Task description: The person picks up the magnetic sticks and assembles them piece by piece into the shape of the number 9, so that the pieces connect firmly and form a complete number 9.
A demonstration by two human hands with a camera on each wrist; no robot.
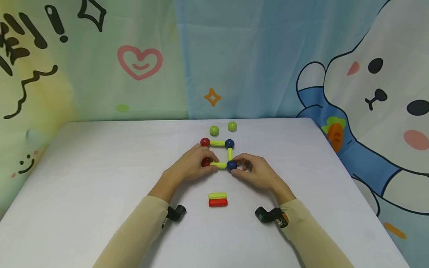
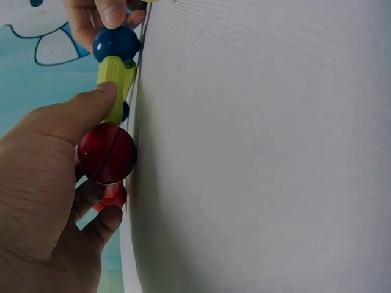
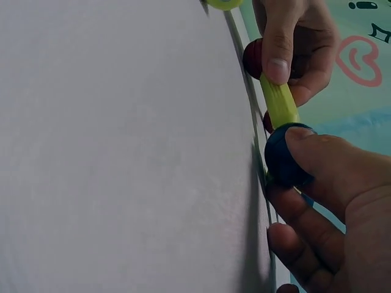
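The left hand (image 1: 192, 163) is pinching a yellow rod (image 1: 220, 165) between thumb and fingers, a red ball (image 1: 205, 162) sitting under them; the right hand (image 1: 256, 171), fingers bent, is gripping the blue ball (image 1: 230, 166) at the rod's other end. Just beyond the hands, two green balls (image 1: 214, 130) are resting; on their near side, a loose yellow stick (image 1: 218, 195) and red stick (image 1: 218, 203) are lying side by side

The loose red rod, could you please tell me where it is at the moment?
In the head view, the red rod lies on the table below centre, nearer the person than the left hand and right hand, just below a yellow rod.
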